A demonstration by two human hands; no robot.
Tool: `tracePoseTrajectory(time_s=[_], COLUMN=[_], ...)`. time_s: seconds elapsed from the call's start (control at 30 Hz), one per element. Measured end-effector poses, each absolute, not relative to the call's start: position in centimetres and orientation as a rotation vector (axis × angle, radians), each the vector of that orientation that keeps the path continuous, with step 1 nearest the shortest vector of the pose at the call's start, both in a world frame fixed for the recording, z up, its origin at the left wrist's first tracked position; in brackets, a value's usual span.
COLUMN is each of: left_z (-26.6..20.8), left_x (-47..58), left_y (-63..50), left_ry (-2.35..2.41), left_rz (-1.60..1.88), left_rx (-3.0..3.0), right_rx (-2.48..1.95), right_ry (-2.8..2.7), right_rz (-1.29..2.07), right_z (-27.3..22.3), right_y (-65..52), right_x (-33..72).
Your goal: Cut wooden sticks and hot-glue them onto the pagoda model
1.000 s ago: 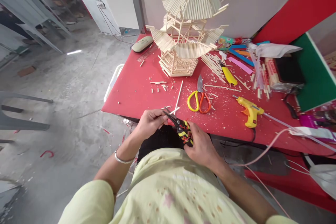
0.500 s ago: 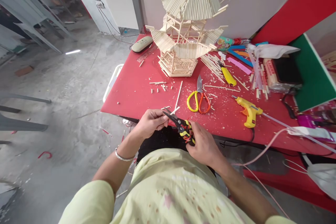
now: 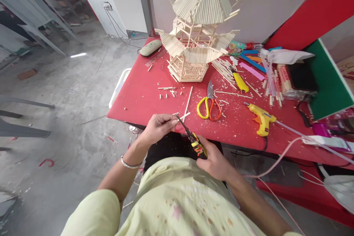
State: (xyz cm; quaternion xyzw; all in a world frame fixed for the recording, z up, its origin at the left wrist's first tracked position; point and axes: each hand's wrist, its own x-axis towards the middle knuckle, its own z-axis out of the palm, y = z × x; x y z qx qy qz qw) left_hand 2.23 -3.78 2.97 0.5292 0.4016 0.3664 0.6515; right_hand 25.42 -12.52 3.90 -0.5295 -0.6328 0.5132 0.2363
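Observation:
My left hand [image 3: 159, 128] is closed in a pinch at the table's front edge, on a short thin wooden stick [image 3: 186, 115] whose free end points right. My right hand [image 3: 217, 158] is wrapped around the yellow-and-black handles of long-nosed pliers [image 3: 189, 134]. Their dark jaws reach up and left to the stick beside my left fingertips; whether they grip it cannot be made out. Just beyond lies a longer loose stick [image 3: 188, 102]. Farther back stands a tiered pagoda model [image 3: 197, 53] built of wooden sticks.
Scissors [image 3: 209, 105] with yellow and red handles lie on the red table [image 3: 138, 97], amid stick offcuts and crumbs. To the right are a yellow glue gun [image 3: 262, 118], a yellow utility knife [image 3: 240, 81] and packs of sticks. A glasses case [image 3: 151, 47] rests at the back left.
The pliers have turned in my right hand, so their jaws now show edge-on and narrower. My left hand stays nearly in place with the stick.

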Motion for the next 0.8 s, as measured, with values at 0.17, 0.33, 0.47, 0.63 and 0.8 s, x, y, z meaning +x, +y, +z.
tracePoseTrajectory(time_s=[0.17, 0.33, 0.47, 0.63, 0.8], left_z=[2.5, 2.2, 2.2, 2.0, -0.2], left_x=[2.3, 2.0, 2.0, 2.0, 1.3], left_y=[-3.6, -3.5, -3.7, -3.3, 1.1], left_ry=[0.944, 0.949, 1.022, 0.917, 1.146], left_rz=[0.864, 0.856, 0.862, 0.89, 1.052], left_rx=[1.188, 1.266, 1.305, 1.384, 1.669], right_rx=[-1.547, -1.445, -1.594, -1.256, -0.711], right_ry=[-1.677, -1.667, -1.65, -1.045, -0.341], right_rz=[1.351, 1.447, 1.263, 2.059, 2.401], right_z=[3.8, 3.4, 3.3, 3.7, 3.2], right_y=[-12.7, -12.8, -12.8, -13.2, -12.6], right_x=[24.9, 24.9, 25.0, 24.8, 24.4])
